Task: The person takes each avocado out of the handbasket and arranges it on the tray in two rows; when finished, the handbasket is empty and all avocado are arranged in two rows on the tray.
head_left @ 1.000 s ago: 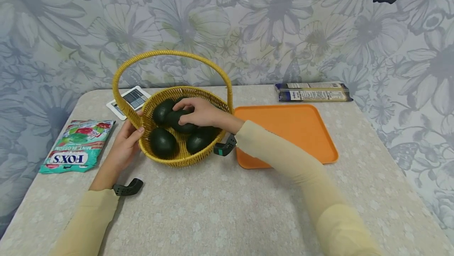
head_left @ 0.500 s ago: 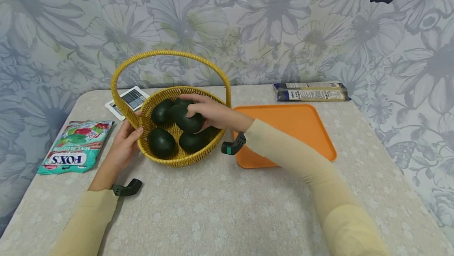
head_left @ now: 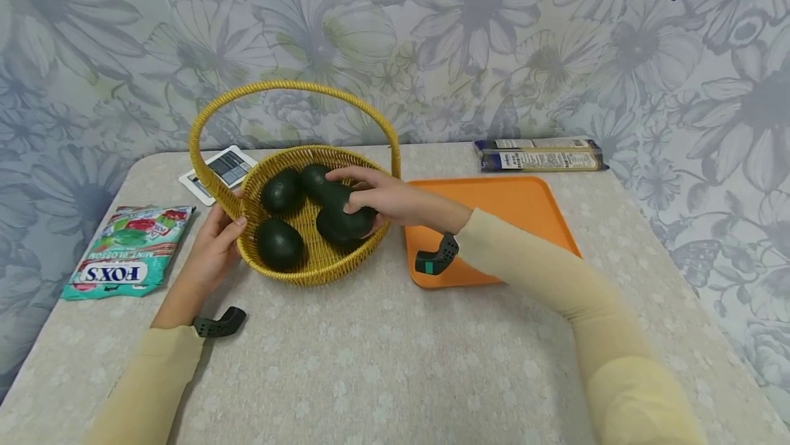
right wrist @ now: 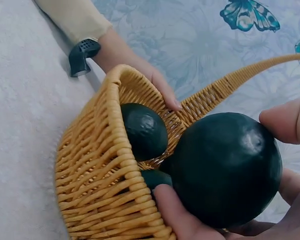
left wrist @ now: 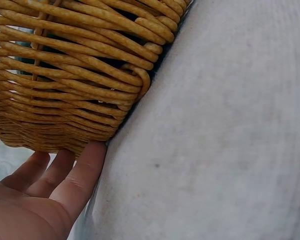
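Avocado lifted toward the tray
Right hand (head_left: 395,201) now grips an avocado (head_left: 342,215) raised off the pile; left hand (head_left: 212,249), fingers straight, steadies the basket (head_left: 308,273).

L hand (head_left: 212,253) is laid w/ fingers (left wrist: 85,172) relaxed, thumb raised, forearm stretched fwd. R hand (head_left: 385,199) is reached across from the right, fingers (right wrist: 177,212) curled in a grip; both arms are sleeved to the wrist.
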Action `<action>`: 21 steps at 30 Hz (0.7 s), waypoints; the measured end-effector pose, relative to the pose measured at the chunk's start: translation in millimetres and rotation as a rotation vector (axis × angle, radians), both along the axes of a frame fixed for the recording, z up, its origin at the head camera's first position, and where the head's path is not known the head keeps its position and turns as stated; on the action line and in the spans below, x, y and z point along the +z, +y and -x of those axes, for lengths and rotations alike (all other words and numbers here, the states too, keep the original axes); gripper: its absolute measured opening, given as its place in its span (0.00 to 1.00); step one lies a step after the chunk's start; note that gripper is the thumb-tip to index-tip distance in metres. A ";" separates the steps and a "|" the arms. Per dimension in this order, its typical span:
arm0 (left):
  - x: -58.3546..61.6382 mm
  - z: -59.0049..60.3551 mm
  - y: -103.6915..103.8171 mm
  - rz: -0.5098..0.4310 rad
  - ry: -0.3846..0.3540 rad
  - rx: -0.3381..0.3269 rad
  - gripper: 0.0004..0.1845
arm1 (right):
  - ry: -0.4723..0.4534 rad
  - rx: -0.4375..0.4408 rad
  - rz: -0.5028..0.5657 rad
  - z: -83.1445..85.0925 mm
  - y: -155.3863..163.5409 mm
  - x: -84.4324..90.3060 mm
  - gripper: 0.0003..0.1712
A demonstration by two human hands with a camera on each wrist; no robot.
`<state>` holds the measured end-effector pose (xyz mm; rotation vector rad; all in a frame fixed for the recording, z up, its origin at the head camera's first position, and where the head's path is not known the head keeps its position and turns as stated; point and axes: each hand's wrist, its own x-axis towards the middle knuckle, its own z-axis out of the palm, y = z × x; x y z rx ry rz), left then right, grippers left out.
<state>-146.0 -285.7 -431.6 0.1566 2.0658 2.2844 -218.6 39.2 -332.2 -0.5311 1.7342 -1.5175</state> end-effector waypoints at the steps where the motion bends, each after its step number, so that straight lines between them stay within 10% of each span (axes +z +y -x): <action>1: 0.2 0.2 0.3 -0.004 0.002 -0.003 0.29 | 0.002 -0.004 0.004 -1.2 3.1 1.2 0.36; 21: 0.0 -0.4 -0.2 -0.012 -0.003 0.001 0.29 | 0.061 0.054 -0.057 -11.5 79.0 20.1 0.36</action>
